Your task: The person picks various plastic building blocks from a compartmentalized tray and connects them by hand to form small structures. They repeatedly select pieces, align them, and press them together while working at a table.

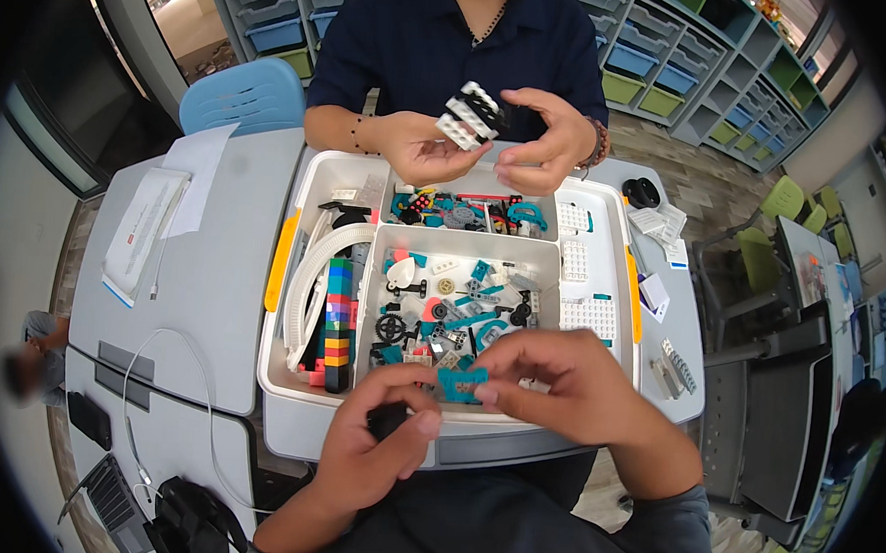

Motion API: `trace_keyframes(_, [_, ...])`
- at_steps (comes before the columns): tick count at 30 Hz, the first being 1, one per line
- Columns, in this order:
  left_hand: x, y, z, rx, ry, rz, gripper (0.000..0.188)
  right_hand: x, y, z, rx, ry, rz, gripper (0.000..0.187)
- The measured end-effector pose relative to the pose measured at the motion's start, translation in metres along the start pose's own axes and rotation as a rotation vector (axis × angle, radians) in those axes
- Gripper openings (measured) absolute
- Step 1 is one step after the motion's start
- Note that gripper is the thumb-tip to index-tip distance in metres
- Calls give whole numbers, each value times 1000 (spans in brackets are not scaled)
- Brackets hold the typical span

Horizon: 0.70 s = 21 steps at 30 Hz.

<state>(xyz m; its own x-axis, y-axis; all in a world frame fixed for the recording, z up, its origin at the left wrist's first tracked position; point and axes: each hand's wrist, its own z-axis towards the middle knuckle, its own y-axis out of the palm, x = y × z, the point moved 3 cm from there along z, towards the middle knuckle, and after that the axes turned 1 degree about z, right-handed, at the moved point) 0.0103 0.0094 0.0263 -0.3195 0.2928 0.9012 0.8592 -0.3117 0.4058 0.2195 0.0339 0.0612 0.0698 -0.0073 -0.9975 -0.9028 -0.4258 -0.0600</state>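
Observation:
Over the near edge of the parts tray, my right hand [567, 388] pinches a teal building-brick piece [462, 385] between thumb and fingers. My left hand [369, 453] is curled beside it, its fingertips at the piece's left end. A black piece [387, 421] sits inside the curl of my left fingers, mostly hidden. Below both hands, the white tray [276, 368] holds loose teal, grey, black and white parts. A stack of coloured bricks [337, 321] stands in its left section, next to curved white track parts [307, 289].
Across the table a person's hands [490, 144] hold a black-and-white brick assembly [469, 116]. White plates lie in the tray lid section [603, 275] on the right. Grey beams [674, 369] rest beyond it. Papers [145, 231] and a white cable [194, 339] lie left.

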Motion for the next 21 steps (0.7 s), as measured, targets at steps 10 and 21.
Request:
trace_keyframes(10, [-13, 14, -12, 68, 274, 588, 13, 30, 29, -36, 146, -105, 70, 28])
trace_keyframes(21, [-9, 17, -13, 39, 207, 590, 15, 39, 27, -42, 172, -181, 83, 20])
